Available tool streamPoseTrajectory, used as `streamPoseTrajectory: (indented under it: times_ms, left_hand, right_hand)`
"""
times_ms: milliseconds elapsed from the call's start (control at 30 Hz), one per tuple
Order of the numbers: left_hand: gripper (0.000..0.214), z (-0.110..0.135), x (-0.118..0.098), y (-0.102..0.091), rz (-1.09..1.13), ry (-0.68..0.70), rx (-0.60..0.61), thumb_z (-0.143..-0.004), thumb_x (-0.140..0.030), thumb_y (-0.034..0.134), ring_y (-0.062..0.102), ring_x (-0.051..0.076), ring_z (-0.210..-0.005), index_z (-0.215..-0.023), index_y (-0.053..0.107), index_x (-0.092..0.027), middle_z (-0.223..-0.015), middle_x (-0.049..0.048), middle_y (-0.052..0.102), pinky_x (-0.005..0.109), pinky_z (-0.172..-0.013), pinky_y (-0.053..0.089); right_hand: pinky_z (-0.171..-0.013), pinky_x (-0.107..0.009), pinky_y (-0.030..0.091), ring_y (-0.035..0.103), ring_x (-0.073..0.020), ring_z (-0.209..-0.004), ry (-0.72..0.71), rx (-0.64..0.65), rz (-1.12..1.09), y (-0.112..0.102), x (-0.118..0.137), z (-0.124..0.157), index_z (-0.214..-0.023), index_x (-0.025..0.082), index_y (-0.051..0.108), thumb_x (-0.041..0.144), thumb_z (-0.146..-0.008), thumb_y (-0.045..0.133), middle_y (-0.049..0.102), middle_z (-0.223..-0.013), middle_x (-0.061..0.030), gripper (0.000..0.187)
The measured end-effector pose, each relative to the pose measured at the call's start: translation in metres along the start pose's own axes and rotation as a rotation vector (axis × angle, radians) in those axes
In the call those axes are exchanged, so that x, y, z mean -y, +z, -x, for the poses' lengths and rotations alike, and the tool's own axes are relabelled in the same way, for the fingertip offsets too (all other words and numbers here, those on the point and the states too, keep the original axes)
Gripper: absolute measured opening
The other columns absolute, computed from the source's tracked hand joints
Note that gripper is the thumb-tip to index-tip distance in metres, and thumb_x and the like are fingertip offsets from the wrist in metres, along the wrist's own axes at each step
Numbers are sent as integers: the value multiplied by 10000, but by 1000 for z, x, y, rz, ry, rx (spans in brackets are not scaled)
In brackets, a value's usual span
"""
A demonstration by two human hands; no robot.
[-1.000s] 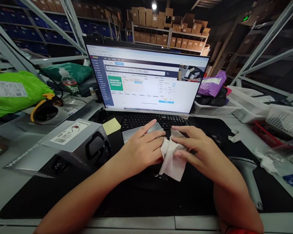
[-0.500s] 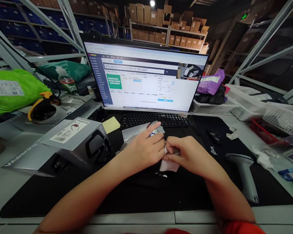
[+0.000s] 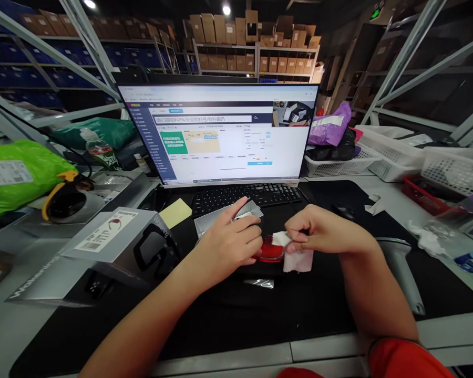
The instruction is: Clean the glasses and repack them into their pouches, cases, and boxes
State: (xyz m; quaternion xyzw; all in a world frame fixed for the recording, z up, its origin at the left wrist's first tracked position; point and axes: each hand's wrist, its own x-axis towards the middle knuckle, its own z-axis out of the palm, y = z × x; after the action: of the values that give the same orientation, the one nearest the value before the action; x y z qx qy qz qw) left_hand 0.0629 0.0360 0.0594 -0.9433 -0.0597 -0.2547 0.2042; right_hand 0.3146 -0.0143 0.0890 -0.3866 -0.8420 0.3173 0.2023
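Red lens (image 3: 271, 252): left fingers (image 3: 253, 244) clamp its edge, right fingers (image 3: 297, 227) cloth (image 3: 298, 261), open mat (image 3: 268, 312) below.

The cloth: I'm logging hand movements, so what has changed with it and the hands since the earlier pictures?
The right hand has moved rightward with the cloth, away from the left hand, leaving more of the red lens in view. Nothing was visibly let go: the right hand's grip stays on the cloth. The left hand has barely moved; the scanner and keyboard stayed put.

A crumpled pale cloth (image 3: 298, 261) partly covers a glossy red lens (image 3: 270, 250).
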Motion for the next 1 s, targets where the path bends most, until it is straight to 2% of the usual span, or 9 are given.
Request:
streamPoseTrajectory:
  times_ms: [100,200,267,367,500,567,667,833,1000]
  left_hand:
    - [102,-2,-2,9,-74,38,-4,-908,-193,638,649,191,-1061,-812,625,-161,-839,6,678,534,-1276,227]
    - [132,-4,-1,15,-128,40,-65,-916,-108,591,667,172,-1012,-804,640,-156,-802,7,685,515,-1254,295]
    - [153,-4,1,13,-116,33,-90,-938,-152,583,673,174,-1020,-795,634,-164,-821,8,702,539,-1250,286]
    - [154,-4,2,5,-74,41,-110,-956,-233,590,673,189,-1071,-819,627,-172,-916,13,735,576,-1260,222]
    - [131,-2,0,-5,-36,45,-131,-960,-261,603,672,201,-1117,-875,630,-166,-969,14,752,572,-1279,133]
    - [152,-2,-3,-4,-19,42,-112,-965,-272,595,672,200,-1118,-862,630,-165,-952,15,751,559,-1285,119]
    - [172,-4,-10,1,-38,49,-72,-964,-249,579,667,197,-1115,-827,635,-161,-898,17,736,537,-1292,116]
    - [159,-6,-11,4,-149,50,-117,-950,-169,570,675,189,-1082,-809,643,-161,-835,16,721,526,-1286,161]
    - [161,0,-4,-12,-22,3,-111,-973,-280,574,662,199,-1145,-854,628,-184,-957,-1,756,550,-1289,58]
  right_hand:
    - [-545,-235,210,305,-65,-542,64,-180,179,29,12,-13,-579,176,372,56,-777,599,381,-549,83,324]
    - [-557,-238,219,332,-67,-544,125,-326,176,47,20,-24,-580,174,402,9,-729,549,431,-544,81,266]
    - [-552,-227,234,335,-68,-558,107,-277,42,41,17,-25,-589,181,366,54,-761,589,409,-556,83,309]
    - [-533,-219,246,290,-69,-564,13,-52,-193,14,3,-16,-601,199,306,214,-826,682,310,-584,87,438]
    - [-544,-225,265,292,-77,-583,-91,104,-251,-17,-14,0,-601,206,307,337,-861,708,274,-620,80,495]
    - [-550,-223,273,313,-78,-589,-100,95,-222,-18,-15,3,-598,204,309,330,-852,724,295,-623,77,502]
    - [-538,-220,255,350,-71,-563,-51,10,-102,3,-2,-3,-573,187,348,178,-783,747,365,-582,82,451]
    - [-566,-243,235,354,-72,-546,73,-332,178,43,25,-16,-567,174,410,28,-724,654,441,-538,84,324]
    - [-526,-232,240,317,-74,-565,-23,-89,-136,12,12,-3,-570,188,340,272,-778,778,354,-556,85,492]
